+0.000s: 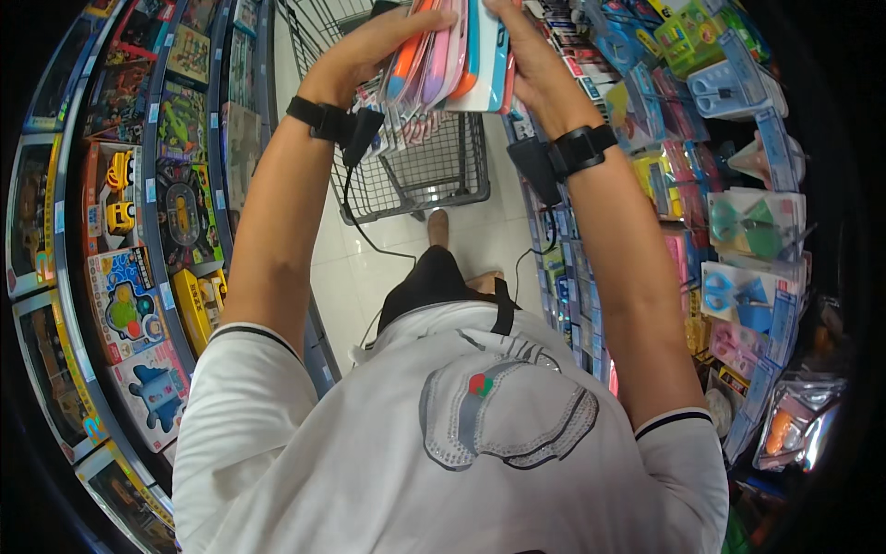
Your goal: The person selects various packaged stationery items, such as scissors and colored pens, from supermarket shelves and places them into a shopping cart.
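At the top of the head view, both hands are around a stack of carded blister packs (443, 66). They hold orange, purple and teal items whose exact kind I cannot tell. My left hand (370, 45) grips the stack from the left, its thumb across the top. On the other side, my right hand (529, 66) presses the outermost card, which is white with a blue edge. The far ends of the packs and some fingertips are cut off or hidden. Below the packs is a wire shopping cart (429, 166), with small carded goods hanging just behind the stack.
Boxed toys (183, 208) fill the shelves on the left. Hanging packs, including scissors (740, 291), line a rack (782, 325) on the right. Pale floor tiles (346, 277) run between. Black wrist straps (325, 121) carry cables down to my waist.
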Tool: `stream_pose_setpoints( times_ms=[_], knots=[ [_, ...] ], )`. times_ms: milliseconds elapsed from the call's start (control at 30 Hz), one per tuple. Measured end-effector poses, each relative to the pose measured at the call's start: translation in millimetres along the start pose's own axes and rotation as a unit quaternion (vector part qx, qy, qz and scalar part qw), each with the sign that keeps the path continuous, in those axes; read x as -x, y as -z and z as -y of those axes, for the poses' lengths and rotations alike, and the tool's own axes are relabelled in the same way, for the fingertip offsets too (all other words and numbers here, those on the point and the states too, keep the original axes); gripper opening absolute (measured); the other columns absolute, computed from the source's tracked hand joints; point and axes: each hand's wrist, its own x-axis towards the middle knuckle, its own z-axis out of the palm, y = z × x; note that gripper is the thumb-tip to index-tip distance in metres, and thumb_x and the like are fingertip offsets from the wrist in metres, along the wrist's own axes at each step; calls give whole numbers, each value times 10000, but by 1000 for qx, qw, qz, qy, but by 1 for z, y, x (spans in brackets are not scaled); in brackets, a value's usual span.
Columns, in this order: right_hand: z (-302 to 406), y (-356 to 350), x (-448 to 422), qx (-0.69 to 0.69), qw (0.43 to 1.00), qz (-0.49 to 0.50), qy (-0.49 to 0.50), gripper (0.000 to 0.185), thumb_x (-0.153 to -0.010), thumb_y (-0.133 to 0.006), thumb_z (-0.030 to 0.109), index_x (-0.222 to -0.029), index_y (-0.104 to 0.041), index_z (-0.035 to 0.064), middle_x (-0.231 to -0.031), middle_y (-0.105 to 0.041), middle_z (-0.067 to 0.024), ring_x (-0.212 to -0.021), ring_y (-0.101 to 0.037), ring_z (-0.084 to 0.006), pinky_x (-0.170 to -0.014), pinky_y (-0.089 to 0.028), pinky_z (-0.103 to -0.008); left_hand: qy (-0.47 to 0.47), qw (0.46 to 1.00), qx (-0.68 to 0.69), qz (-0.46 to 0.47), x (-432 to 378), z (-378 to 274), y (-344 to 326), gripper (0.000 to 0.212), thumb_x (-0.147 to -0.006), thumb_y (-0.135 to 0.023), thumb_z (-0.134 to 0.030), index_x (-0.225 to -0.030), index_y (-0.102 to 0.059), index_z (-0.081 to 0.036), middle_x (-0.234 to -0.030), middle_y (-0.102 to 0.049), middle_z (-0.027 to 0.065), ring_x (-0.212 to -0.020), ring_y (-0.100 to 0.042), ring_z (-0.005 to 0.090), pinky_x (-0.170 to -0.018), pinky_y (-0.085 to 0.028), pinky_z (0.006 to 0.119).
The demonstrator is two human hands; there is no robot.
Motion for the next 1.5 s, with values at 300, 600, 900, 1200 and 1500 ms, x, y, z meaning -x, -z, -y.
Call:
stream_pose_setpoints(
  times_ms=[300, 600, 900, 1200, 1500],
  knots=[
    [-111, 17, -25, -68, 978, -136, -145, 472, -940, -671, 327, -1218, -587, -45, -1066, -685, -137, -897, -700, -226, -790, -592, -358, 151, 982, 109, -28, 4, 109, 32, 686, -863, -732, -518, -1261, -592, 24, -1064, -691, 117, -896, -687, 153, -782, -581, 263],
    [-250, 81, -35, -61, 932, -240, -264, 517, -930, -659, 332, -1269, -533, -37, -1120, -636, -159, -965, -678, -262, -807, -594, -397, 291, 943, 155, -36, -4, 245, 43, 1008, -809, -710, -670, -1381, -451, 118, -1225, -623, 210, -1056, -652, 225, -876, -550, 309],
    [-306, 89, -43, -179, 909, -246, -286, 500, -992, -512, 349, -1341, -498, -8, -1139, -644, -151, -974, -681, -253, -864, -580, -394, 376, 925, 43, -43, -30, 317, 74, 1254, -695, -727, -760, -1461, -328, 150, -1371, -512, 309, -1227, -573, 322, -1040, -462, 358],
    [-324, 119, -78, 12, 928, -270, -256, 457, -975, -603, 344, -1276, -569, 0, -1146, -655, -112, -1034, -640, -210, -882, -518, -325, 341, 925, 127, -114, -50, 335, 74, 1103, -769, -733, -671, -1441, -372, 125, -1331, -560, 259, -1186, -599, 279, -1010, -474, 346],
    [-349, 145, -131, 394, 842, -278, -241, 549, -864, -660, 471, -1159, -635, 9, -1113, -686, -255, -1062, -648, -414, -939, -473, -445, 283, 909, 178, -250, -69, 400, 67, 1125, -793, -741, -608, -1489, -259, 133, -1393, -501, 294, -1304, -512, 339, -1110, -383, 381]
  ],
)
